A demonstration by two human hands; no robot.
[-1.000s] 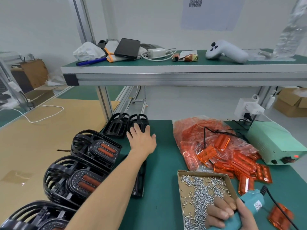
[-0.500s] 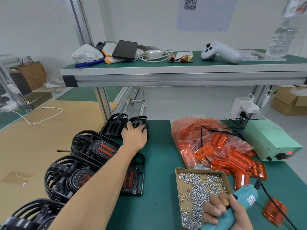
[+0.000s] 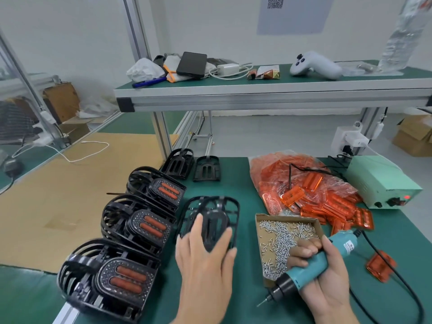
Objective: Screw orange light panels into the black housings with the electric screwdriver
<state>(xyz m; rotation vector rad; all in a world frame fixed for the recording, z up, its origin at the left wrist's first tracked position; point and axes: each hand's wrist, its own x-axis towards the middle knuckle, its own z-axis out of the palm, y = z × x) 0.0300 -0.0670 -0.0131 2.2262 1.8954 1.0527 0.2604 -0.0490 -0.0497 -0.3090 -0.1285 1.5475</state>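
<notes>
Left hand (image 3: 205, 256), fingers spread, holds a black housing (image 3: 214, 220) at table (image 3: 145, 307) centre, long axis 12–6. Right hand (image 3: 325, 277) grips the screwdriver (image 3: 311, 268), bit pointing 7 o'clock, beside the screw tray (image 3: 261, 218). Orange panels (image 3: 304, 188) at 2 o'clock.

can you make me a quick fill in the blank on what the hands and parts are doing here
1. The right hand grips the teal ____.
2. The left hand holds a black housing that has no ____ panel in it.
3. The cardboard tray holds loose ____.
4. The panels lie heaped in a clear plastic ____.

Missing words: screwdriver; orange; screws; bag
</notes>
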